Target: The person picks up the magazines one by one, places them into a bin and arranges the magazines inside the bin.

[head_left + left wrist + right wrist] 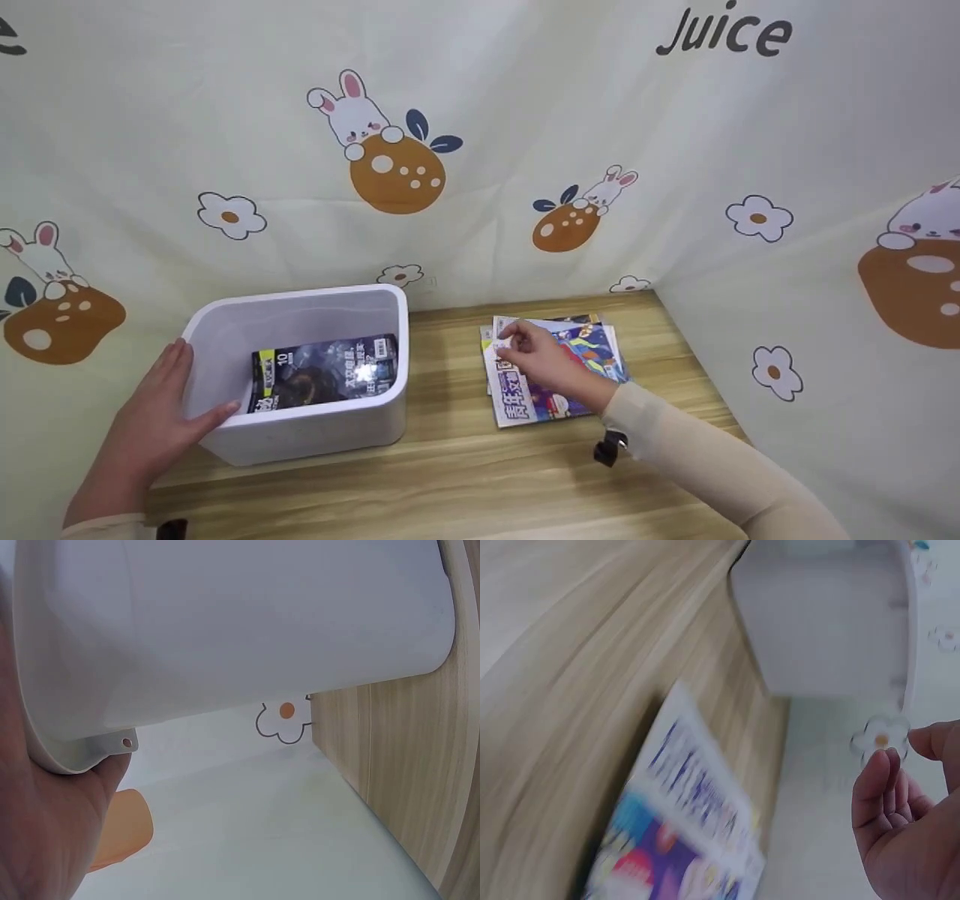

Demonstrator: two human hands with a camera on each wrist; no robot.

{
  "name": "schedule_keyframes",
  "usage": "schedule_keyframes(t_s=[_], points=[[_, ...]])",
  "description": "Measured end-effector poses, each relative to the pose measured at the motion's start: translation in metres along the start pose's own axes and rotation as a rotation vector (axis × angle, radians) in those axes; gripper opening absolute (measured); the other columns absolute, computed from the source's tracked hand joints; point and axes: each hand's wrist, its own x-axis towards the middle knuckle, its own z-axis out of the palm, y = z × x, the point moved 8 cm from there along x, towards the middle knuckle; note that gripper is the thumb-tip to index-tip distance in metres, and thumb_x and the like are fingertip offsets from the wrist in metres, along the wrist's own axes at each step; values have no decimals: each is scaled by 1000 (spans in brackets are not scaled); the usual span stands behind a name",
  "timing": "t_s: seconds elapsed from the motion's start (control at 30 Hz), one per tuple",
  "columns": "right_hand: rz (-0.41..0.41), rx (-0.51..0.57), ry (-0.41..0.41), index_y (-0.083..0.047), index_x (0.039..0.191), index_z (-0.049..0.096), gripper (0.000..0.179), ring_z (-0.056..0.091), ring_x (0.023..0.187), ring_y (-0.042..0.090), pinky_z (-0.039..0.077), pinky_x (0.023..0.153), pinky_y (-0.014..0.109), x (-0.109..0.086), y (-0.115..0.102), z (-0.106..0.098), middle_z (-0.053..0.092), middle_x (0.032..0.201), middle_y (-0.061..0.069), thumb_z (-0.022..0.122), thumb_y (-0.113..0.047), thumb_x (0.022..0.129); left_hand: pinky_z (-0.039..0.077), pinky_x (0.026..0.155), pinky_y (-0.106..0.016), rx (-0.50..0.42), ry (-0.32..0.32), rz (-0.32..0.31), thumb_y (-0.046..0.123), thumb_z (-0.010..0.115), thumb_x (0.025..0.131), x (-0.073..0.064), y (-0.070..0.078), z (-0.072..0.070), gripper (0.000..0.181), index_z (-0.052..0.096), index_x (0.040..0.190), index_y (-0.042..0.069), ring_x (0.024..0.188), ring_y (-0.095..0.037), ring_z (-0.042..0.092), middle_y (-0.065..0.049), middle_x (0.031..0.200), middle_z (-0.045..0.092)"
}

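Observation:
My left hand [154, 416] grips the left end of a white plastic storage bin [322, 436], thumb over the front rim and fingers along the side rim. In the left wrist view the bin's wall [247, 622] fills the upper part, its lip resting against the palm [52, 817]. A dark-covered magazine [322, 375] leans inside the bin. Over a small stack of colourful magazines [517, 397] hovers my right hand [555, 367], fingers loosely bent and holding nothing. The right wrist view shows the same loosely bent hand [911, 829] with the magazines blurred below.
Bin and magazines stand on a wood-grain table [450, 465], with a strip of tabletop between them. Behind and to the right hangs a pale curtain [495, 97] printed with rabbits, oranges and flowers, meeting the table's back and right edges.

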Motion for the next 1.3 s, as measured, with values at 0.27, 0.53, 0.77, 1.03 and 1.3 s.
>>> schedule_keyframes(t_s=[0.27,0.53,0.77,1.03,1.3], points=[[112,-202,114,-1,123,69,29,58,74,14,51,61,25,-29,67,-61,63,91,2,81,-17,103,17,119,-87,7,-2,-3,66,73,97,-1,0,1,124,7,173,-8,166,-57,6,-36,179,7],[77,-309,190,2,144,59,59,68,102,29,56,85,38,-48,105,-107,63,114,19,86,-27,100,19,119,-87,2,5,3,66,74,97,0,3,1,124,10,172,-9,165,-56,8,-37,178,9],[176,-422,219,-2,156,52,79,63,114,38,57,100,57,-56,132,-128,52,132,26,87,-42,98,17,123,-83,-5,22,19,64,73,98,0,2,-2,122,13,171,-12,166,-54,7,-38,177,11],[274,-524,227,-2,164,44,102,58,120,46,50,111,68,-66,143,-141,47,140,34,87,-59,91,17,123,-84,-12,17,10,64,73,98,0,0,-1,122,11,171,-11,166,-55,7,-37,178,9],[343,-522,86,-7,174,31,121,53,117,44,51,107,63,-67,143,-133,41,139,32,91,-62,85,17,122,-85,-6,12,5,65,73,98,1,-2,1,122,11,172,-10,166,-56,7,-36,178,8]])
